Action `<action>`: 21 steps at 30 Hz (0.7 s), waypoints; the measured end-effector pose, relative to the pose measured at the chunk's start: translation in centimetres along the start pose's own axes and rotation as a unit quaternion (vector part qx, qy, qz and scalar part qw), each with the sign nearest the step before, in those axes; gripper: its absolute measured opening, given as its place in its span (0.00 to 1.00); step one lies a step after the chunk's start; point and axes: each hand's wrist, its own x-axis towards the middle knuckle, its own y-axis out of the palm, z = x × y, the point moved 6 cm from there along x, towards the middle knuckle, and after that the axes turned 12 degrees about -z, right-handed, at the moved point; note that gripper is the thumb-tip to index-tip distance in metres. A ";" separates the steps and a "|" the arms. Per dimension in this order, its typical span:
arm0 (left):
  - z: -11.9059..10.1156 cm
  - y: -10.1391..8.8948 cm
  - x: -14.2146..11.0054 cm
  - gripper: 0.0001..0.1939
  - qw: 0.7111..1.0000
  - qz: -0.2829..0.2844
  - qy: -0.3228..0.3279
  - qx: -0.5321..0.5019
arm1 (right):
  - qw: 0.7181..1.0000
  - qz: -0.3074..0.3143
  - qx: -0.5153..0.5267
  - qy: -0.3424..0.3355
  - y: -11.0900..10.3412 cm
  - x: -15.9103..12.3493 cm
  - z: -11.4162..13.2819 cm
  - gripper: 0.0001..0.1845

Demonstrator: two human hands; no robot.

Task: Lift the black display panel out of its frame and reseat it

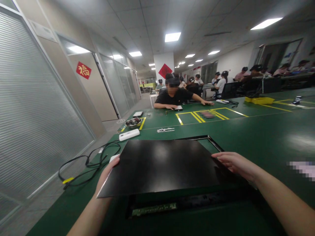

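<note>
A large flat black panel (162,165) is held between my two hands just above the green table (265,137). My left hand (107,173) grips its left edge, fingers tucked under and thumb on the rim. My right hand (233,162) holds the right edge with fingers curled over the top. Under the panel lies a black frame (211,141), its far right corner showing. At the near edge a narrow green circuit strip (155,209) sits in a dark slot beneath the panel.
A white box (129,134), a metal bowl of small parts (133,122) and a small white part (165,130) lie beyond the panel. Black cables (91,164) trail off the table's left edge. A person in black (176,96) sits across; others work at the back right.
</note>
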 end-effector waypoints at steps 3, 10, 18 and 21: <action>-0.2 -0.2 0.1 0.19 0.999 -0.003 0.020 0.025 | 0.999 -0.049 -0.010 -0.020 -0.6 -0.1 0.5 0.24; -0.9 -0.3 -0.6 0.22 0.994 0.014 0.092 0.055 | 0.992 -0.078 -0.075 -0.063 -1.1 -0.1 0.9 0.21; -0.8 -0.2 -1.0 0.24 0.993 0.021 0.098 0.060 | 0.985 -0.092 -0.115 -0.086 -0.8 0.3 0.7 0.20; 0.6 0.7 -1.1 0.29 0.995 0.064 0.060 0.037 | 0.982 -0.116 -0.118 -0.086 -1.7 0.8 0.8 0.17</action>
